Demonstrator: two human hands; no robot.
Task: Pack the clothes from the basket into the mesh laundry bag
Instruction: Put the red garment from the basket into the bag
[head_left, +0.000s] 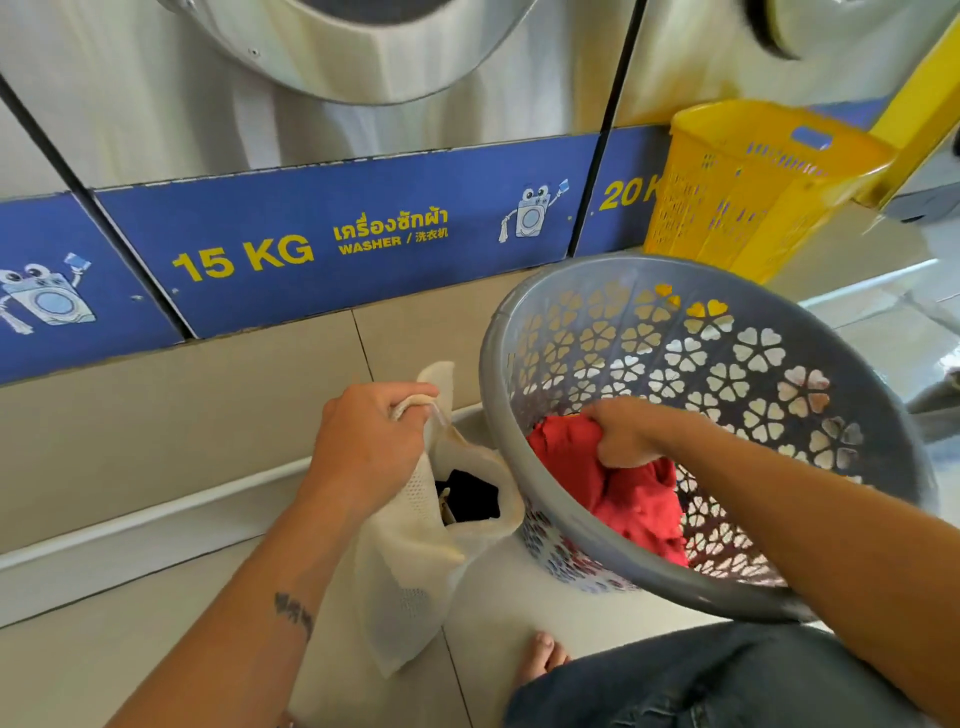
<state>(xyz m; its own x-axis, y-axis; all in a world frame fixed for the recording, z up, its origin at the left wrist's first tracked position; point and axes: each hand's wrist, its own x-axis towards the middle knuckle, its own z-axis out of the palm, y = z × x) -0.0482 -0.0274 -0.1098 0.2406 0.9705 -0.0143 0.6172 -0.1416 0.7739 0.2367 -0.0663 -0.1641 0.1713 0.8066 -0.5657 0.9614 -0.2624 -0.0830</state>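
The grey laundry basket (852, 415) tilted toward me on my right; the mesh laundry bag (415, 551) hung just left of it, mouth up. My left hand (371, 441) clenched its rim, my right hand (626, 434) gripped the red garment (636, 512).

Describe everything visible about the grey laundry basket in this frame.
The round grey plastic laundry basket has a thick smooth rim and walls pierced with flower-shaped cutouts. It is tilted, its opening facing the camera, beside the cream mesh laundry bag and in front of a yellow plastic basket. Crumpled red clothes lie at its bottom, and the right hand reaches inside, its grip closed on them.
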